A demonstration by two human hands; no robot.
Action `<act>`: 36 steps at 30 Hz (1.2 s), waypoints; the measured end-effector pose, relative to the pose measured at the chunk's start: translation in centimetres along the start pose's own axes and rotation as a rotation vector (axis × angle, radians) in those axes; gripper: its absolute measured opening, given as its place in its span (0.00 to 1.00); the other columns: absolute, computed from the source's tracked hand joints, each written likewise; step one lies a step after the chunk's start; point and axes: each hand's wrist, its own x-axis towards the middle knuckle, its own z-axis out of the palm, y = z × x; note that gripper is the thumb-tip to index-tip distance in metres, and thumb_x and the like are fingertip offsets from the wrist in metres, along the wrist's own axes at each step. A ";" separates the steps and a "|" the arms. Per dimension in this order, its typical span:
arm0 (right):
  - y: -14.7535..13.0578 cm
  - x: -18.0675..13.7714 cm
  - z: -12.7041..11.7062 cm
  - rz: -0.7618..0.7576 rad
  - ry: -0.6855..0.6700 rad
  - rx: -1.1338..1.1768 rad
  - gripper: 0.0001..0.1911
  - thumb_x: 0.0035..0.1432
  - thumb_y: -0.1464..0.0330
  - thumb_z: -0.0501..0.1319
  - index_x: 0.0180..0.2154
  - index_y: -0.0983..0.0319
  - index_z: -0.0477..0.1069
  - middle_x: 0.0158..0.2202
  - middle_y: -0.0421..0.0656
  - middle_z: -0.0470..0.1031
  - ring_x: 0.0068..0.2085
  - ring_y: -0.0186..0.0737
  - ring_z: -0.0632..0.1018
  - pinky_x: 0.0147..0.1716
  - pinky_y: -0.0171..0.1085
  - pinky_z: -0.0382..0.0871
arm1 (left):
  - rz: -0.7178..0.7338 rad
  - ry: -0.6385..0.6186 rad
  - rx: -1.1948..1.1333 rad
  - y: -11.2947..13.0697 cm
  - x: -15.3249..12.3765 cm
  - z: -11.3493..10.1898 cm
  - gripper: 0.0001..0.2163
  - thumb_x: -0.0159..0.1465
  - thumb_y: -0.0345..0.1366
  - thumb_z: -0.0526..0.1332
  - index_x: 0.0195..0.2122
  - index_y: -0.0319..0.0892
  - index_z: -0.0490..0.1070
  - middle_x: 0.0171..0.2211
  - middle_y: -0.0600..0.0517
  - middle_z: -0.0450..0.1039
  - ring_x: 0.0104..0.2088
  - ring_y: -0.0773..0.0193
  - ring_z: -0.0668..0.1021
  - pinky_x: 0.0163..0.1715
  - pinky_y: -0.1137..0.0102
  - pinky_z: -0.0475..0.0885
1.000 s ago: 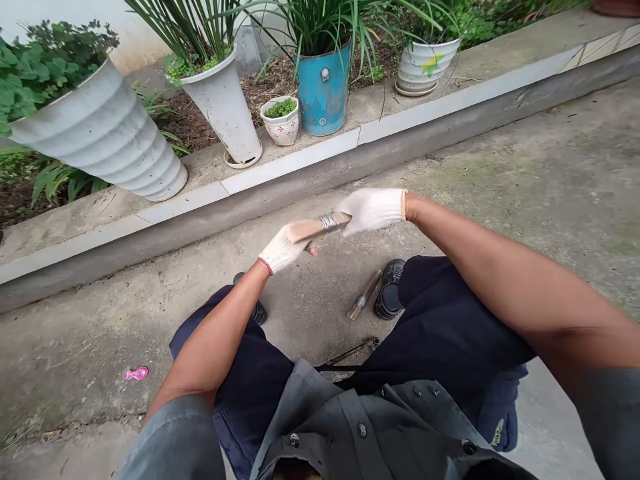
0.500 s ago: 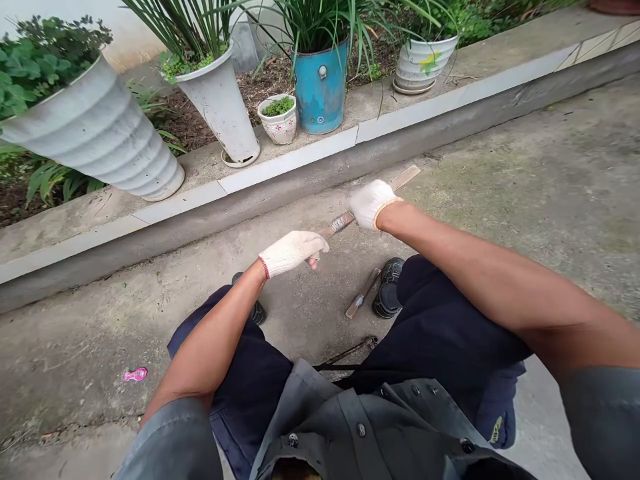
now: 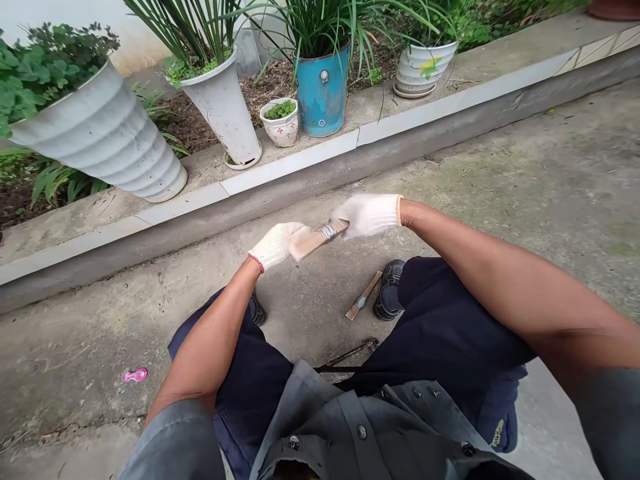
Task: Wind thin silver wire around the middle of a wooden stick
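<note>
Both my hands wear white knit gloves. My right hand [image 3: 369, 215] is closed round the handle of a paintbrush [image 3: 314, 239] with a metal ferrule and pale brown bristles. The bristles lie across the palm and fingers of my left hand [image 3: 277, 244], which is held up with its fingers loosely stretched. A second, smaller paintbrush [image 3: 363, 296] lies on the concrete ground next to my right shoe [image 3: 389, 289]. I am crouched or seated, with dark trousers and a grey shirt low in view.
A raised concrete ledge [image 3: 300, 163] runs across the scene, carrying white pots [image 3: 107, 137], a small patterned pot [image 3: 283, 125] and a blue bucket planter [image 3: 323, 90]. A dark thin tool [image 3: 350, 353] lies by my legs. A pink scrap [image 3: 136, 375] lies at left.
My right hand swung the brush away to the right so the handle showed beyond the glove, then came back; the bristles now lie against my left palm again.
</note>
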 end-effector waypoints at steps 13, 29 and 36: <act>0.1 1.7 0.3 0.388 0.287 -0.373 0.13 0.64 0.74 0.59 0.44 0.70 0.82 0.42 0.61 0.81 0.48 0.58 0.80 0.50 0.51 0.65 | 0.004 -0.222 -0.169 1.7 -0.6 2.3 0.18 0.73 0.46 0.54 0.48 0.41 0.78 0.28 0.54 0.78 0.34 0.62 0.82 0.38 0.71 0.72; 0.6 0.0 -0.1 -0.038 0.040 -0.008 0.08 0.60 0.68 0.62 0.39 0.63 0.78 0.32 0.41 0.76 0.31 0.36 0.71 0.32 0.36 0.57 | 0.121 -0.096 -0.152 0.8 -0.2 1.0 0.20 0.74 0.52 0.56 0.41 0.39 0.78 0.33 0.49 0.80 0.34 0.63 0.80 0.41 0.70 0.73; 0.4 1.2 -1.0 0.289 0.445 0.019 0.17 0.66 0.58 0.60 0.47 0.63 0.77 0.37 0.49 0.78 0.37 0.45 0.76 0.37 0.40 0.63 | 0.060 -0.233 -0.310 2.1 -1.2 2.5 0.19 0.75 0.49 0.54 0.47 0.40 0.78 0.35 0.49 0.83 0.39 0.62 0.83 0.43 0.70 0.75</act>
